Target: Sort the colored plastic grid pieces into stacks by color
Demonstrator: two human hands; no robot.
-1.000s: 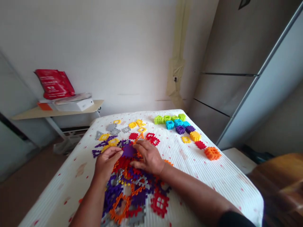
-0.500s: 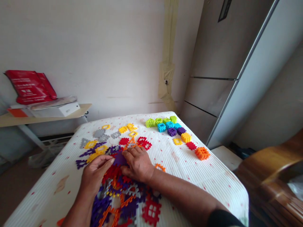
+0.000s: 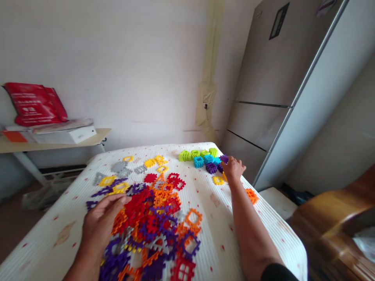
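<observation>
Over the near-left side of a pile of toothed plastic building pieces (image 3: 159, 222) hovers my left hand (image 3: 101, 218). Its fingers are loosely curled beside red pieces (image 3: 136, 208), and no piece shows between them. My right hand (image 3: 233, 168) is stretched out to the far right edge of the table. Its fingers are closed on a purple building piece (image 3: 224, 159), just above a group of stacked pieces. Purple stacks (image 3: 211, 168), blue stacks (image 3: 198, 162) and lime green stacks (image 3: 184, 155) stand left of it. A yellow stack is mostly covered by the right hand.
A yellow frame piece (image 3: 218, 180) lies near my right wrist, and an orange stack (image 3: 251, 196) sits behind the forearm. Grey pieces (image 3: 118, 167) and yellow pieces (image 3: 150, 163) lie at the back left. A refrigerator (image 3: 249, 117) stands beyond the table's right edge.
My right hand has moved from the pile to the stacks at the far right, with the purple piece. My left hand has drawn slightly left and let go of the purple piece.
</observation>
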